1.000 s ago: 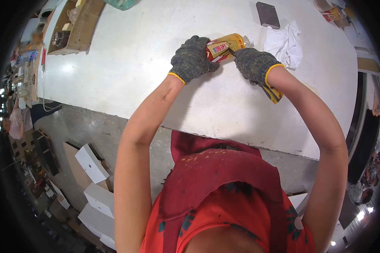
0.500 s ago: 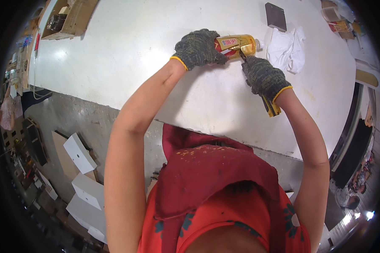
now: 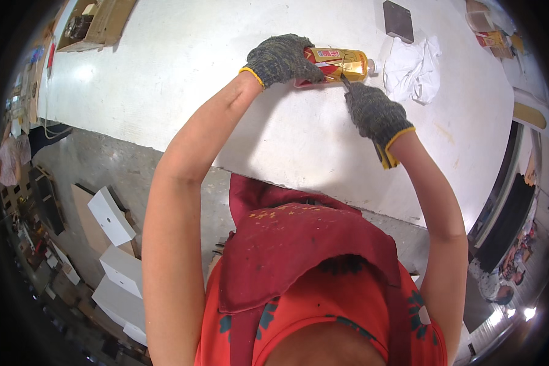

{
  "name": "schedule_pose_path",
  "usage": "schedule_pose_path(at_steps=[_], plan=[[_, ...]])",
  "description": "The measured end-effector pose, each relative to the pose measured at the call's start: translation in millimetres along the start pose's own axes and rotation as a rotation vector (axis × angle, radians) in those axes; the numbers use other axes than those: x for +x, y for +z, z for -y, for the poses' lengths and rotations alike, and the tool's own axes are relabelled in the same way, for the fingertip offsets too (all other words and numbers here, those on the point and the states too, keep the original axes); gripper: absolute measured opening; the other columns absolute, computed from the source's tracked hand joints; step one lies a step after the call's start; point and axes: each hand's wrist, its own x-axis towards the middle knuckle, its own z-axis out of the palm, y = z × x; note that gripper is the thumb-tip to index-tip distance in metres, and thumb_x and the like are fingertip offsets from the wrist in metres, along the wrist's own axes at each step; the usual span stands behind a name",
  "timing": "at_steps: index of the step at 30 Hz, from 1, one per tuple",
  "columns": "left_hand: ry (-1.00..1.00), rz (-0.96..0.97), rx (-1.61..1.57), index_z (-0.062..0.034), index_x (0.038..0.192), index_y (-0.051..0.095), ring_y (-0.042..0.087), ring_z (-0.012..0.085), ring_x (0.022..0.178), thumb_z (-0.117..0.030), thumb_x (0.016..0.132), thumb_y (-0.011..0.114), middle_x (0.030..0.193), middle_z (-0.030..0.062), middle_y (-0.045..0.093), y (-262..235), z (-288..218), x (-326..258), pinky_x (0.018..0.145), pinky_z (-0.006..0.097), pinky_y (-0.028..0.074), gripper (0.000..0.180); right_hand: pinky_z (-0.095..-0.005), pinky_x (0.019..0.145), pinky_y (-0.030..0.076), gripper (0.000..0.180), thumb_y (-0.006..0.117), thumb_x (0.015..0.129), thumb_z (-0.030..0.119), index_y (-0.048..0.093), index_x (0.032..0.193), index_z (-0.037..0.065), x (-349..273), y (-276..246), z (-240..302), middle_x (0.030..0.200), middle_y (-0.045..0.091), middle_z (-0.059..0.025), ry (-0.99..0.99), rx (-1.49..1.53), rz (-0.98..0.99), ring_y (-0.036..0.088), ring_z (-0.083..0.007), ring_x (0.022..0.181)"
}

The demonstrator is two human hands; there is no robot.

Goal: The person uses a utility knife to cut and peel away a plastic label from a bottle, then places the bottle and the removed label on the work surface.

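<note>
A plastic bottle [image 3: 351, 62] with a red and gold label and a pale cap lies on its side on the white table [image 3: 274, 128]. My left hand [image 3: 282, 60], in a dark knitted glove with a yellow cuff, is closed around its base end. In my gloved right hand [image 3: 377, 111] is a utility knife [image 3: 387, 157], its yellow and black handle sticking out below the palm. The knife's dark tip is at the near side of the bottle; whether it has pierced the plastic I cannot tell.
Just right of the bottle lies a crumpled white cloth [image 3: 413, 70], with a dark rectangular block [image 3: 398, 22] beyond it. An open cardboard box [image 3: 107, 24] stands at the far left. White boxes [image 3: 111, 216] rest on the lower left, past the table's near edge.
My left hand and the bottle appear slightly farther left and up. The knife tip in my right hand has shifted a little left along the bottle's near side.
</note>
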Motion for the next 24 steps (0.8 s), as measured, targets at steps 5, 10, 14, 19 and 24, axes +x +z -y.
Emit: schedule_pose_path(at_steps=[5,10,14,19,24], plan=[[-0.009,-0.099,-0.112,-0.0067,0.114,0.064,0.065,0.0227,0.089,-0.052,0.06,0.08,0.098,0.0127,0.068,9,11,7,0.084,0.034,0.052,0.072,-0.0393,0.084,0.051,0.027,0.048,0.088,0.015,0.059,0.105,-0.003,11,2,6,0.105,0.062,-0.0216,-0.091,-0.15,-0.15,0.062,-0.0294,0.099],[0.005,-0.02,-0.15,-0.0049,0.112,0.065,0.065,0.0214,0.085,-0.054,0.057,0.082,0.095,0.013,0.068,6,11,13,0.079,0.031,0.052,0.076,-0.0403,0.082,0.052,0.027,0.049,0.088,0.017,0.06,0.1,-0.005,16,15,1,0.094,0.064,-0.0217,-0.106,-0.02,-0.294,0.065,-0.0305,0.091],[-0.034,0.112,-0.305,-0.0046,0.112,0.066,0.064,0.0224,0.086,-0.053,0.058,0.082,0.095,0.0136,0.067,7,1,3,0.081,0.032,0.051,0.074,-0.0393,0.079,0.052,0.022,0.056,0.082,0.013,0.061,0.097,-0.003,4,29,3,0.092,0.064,-0.0203,-0.091,-0.068,-0.224,0.064,-0.0306,0.087],[0.007,0.013,-0.312,-0.0069,0.119,0.062,0.065,0.0253,0.089,-0.056,0.058,0.081,0.098,0.015,0.067,12,4,1,0.084,0.035,0.051,0.08,-0.0378,0.08,0.051,0.039,0.074,0.064,0.005,0.06,0.101,0.002,8,8,4,0.096,0.063,-0.0156,-0.077,-0.104,-0.099,0.062,-0.0295,0.093],[0.407,-0.415,0.308,-0.011,0.136,0.045,0.05,0.0296,0.119,-0.055,0.062,0.08,0.127,0.0137,0.053,4,-24,-31,0.104,0.041,0.037,0.094,-0.0371,0.075,0.052,0.036,0.071,0.07,0.007,0.059,0.103,0.004,28,15,-14,0.091,0.062,-0.0111,-0.132,-0.07,-0.127,0.063,-0.0267,0.089]])
